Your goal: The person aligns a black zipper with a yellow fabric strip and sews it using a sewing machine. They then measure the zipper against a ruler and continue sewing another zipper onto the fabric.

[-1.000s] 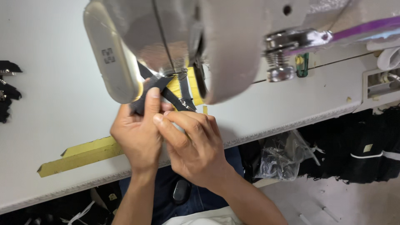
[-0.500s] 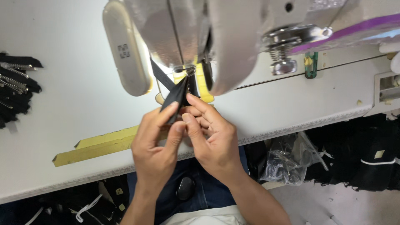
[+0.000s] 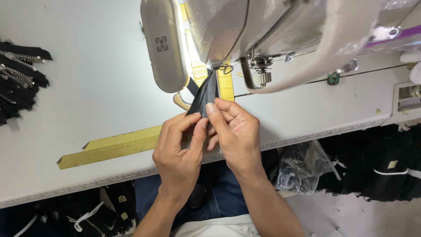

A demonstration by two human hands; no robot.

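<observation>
A pile of black zippers lies at the far left of the white worktop. A yellow tape strip runs toward the middle. The left hand and right hand, pressed together, pinch a dark fabric strip that rises to the needle area of the sewing machine.

Fabric strip under the sewing machine head near the table's front edge, pinched between left hand and right hand side by side; zippers at the left edge, tape strip along the front edge.
</observation>
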